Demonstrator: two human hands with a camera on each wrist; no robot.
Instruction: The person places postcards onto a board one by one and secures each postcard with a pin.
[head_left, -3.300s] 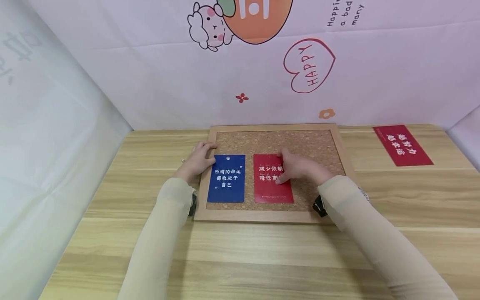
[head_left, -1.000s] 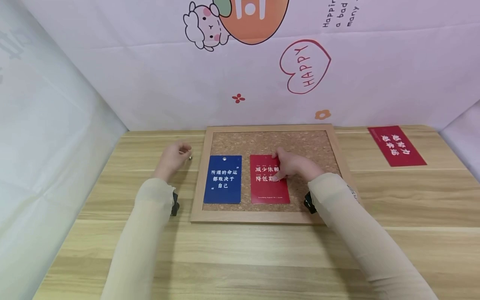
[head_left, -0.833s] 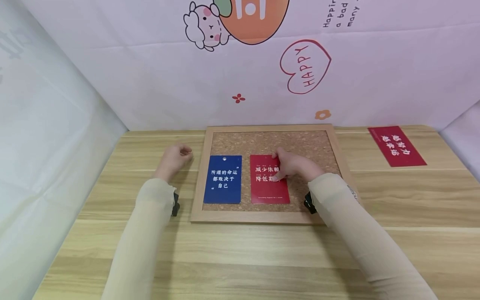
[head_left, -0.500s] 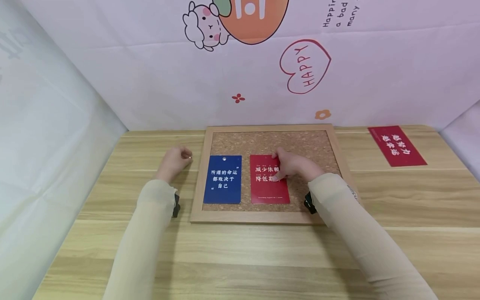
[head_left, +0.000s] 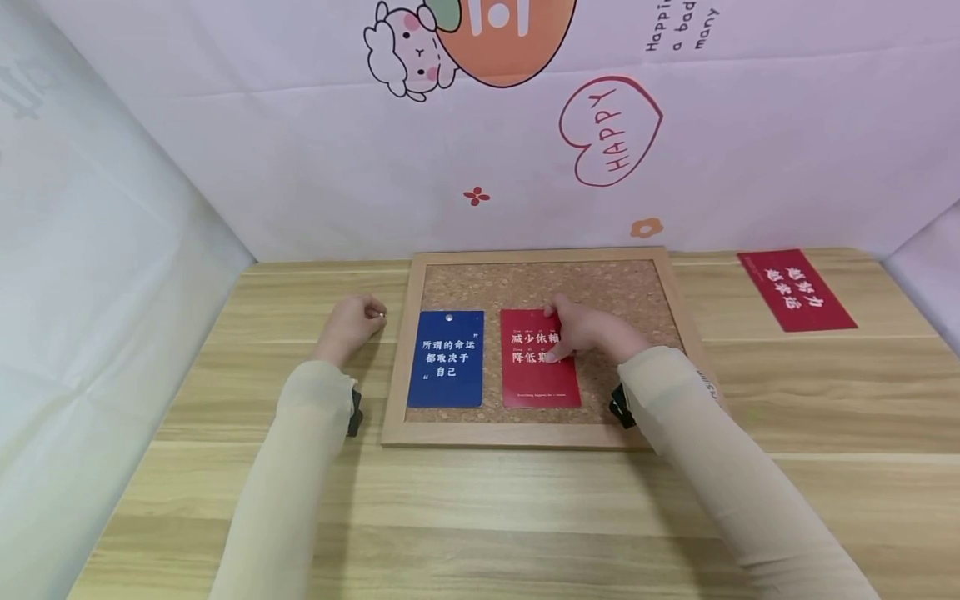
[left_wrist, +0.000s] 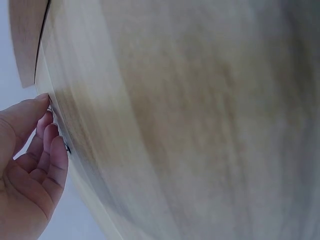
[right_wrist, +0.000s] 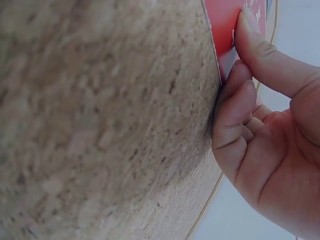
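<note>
A red card (head_left: 540, 383) with white writing lies on the cork board (head_left: 607, 287), right of a blue card (head_left: 446, 387) with a silver thumbtack (head_left: 448, 317) at its top. My right hand (head_left: 588, 327) holds the red card by its right side. In the right wrist view, the thumb is on the card's face and the curled fingers are at its edge. My left hand (head_left: 352, 323) is on the table left of the board, thumb and finger pinching a tiny shiny thumbtack (head_left: 382, 316), mostly hidden. Near its other fingertips, the left wrist view shows a small metallic bit (left_wrist: 68, 148).
The board's wooden frame (head_left: 510, 433) lies on a wood-grain table (head_left: 525, 525). Another red card (head_left: 797, 290) lies at the table's back right. A white printed cloth (head_left: 315, 167) hangs behind the table and along its sides.
My left hand has left the board's left edge for the table on its left, its fingers closing together over the small thumbtack. The right hand stays on the red card.
</note>
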